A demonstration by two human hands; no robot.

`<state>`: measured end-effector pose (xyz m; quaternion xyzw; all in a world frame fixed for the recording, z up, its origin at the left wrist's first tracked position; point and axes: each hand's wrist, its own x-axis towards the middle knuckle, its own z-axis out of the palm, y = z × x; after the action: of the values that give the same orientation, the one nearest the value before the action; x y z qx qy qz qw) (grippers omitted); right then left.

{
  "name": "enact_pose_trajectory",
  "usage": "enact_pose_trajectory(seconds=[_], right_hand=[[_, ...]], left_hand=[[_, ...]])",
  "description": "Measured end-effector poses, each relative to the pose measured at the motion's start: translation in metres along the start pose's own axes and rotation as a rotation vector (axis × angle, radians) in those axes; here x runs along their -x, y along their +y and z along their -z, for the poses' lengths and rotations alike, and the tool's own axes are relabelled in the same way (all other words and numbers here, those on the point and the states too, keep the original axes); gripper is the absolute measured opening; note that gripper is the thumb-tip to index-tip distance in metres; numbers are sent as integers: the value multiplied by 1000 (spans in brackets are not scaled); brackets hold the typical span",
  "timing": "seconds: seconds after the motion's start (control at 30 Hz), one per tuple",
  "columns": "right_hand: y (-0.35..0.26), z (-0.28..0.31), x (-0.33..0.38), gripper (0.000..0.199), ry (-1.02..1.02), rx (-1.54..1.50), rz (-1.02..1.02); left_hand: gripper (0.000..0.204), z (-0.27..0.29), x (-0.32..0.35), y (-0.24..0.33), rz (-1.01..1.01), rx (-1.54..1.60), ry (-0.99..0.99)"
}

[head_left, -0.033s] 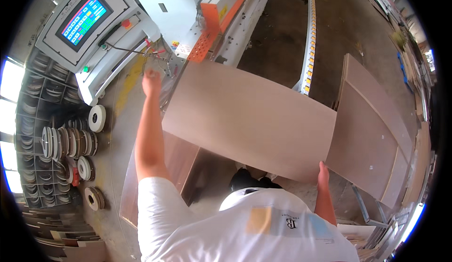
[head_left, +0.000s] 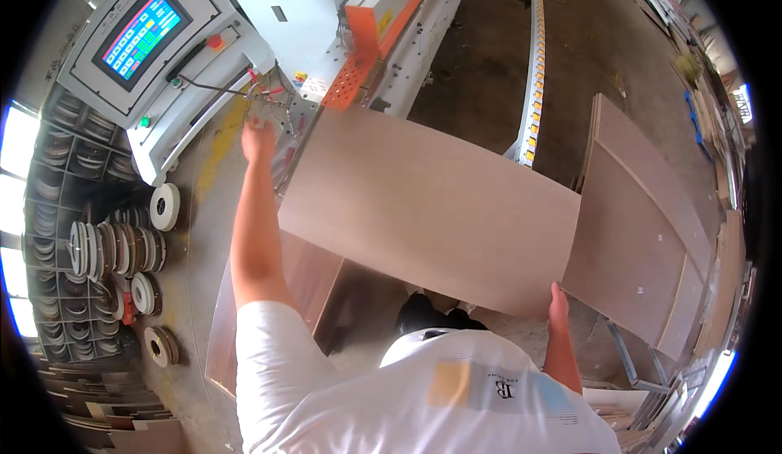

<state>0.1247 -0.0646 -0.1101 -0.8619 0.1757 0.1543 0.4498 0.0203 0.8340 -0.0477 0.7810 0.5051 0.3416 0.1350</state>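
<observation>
Workshop, concrete floor (head_left: 204, 307); rack (head_left: 49, 246) and reels (head_left: 165, 207) on left, console (head_left: 142, 38) upper left. Machine (head_left: 277, 18) at top, orange guard (head_left: 350, 79) at its near end, roller rail (head_left: 538, 71) farther right. Panel (head_left: 432, 209) lies flat in front of machine, far-left corner just beside guard, far-right corner near the stack (head_left: 627, 234). Second stack (head_left: 281, 279) sits below panel's near-left corner.

Left hand (head_left: 258, 140) reaches out past panel's left edge, near levers (head_left: 273, 91) on machine; fingers blurred, can't tell if apart or together. Right hand (head_left: 559, 307) against panel at its near-right corner, fingertips up along the edge; can't tell if fingers are clamped, underside hidden.

Vs earlier frame: almost no change. View shifted slightly, console and reels a touch further left in frame. Panel and both hands in about the same places.
</observation>
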Motion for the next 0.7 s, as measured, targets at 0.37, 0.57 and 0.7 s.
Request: enact_pose_trajectory(seconds=[0.37,0.57,0.7], right_hand=[[1,35,24,53,-141,48,-344],[-10,28,26,58,-224,86,-313],[9,31,7,56,-246,103,-159]], left_hand=[[28,-3,-29,5,-56,169,53],[27,140,1,4,-165,553,408],[29,235,39,-3,-367,169,388]])
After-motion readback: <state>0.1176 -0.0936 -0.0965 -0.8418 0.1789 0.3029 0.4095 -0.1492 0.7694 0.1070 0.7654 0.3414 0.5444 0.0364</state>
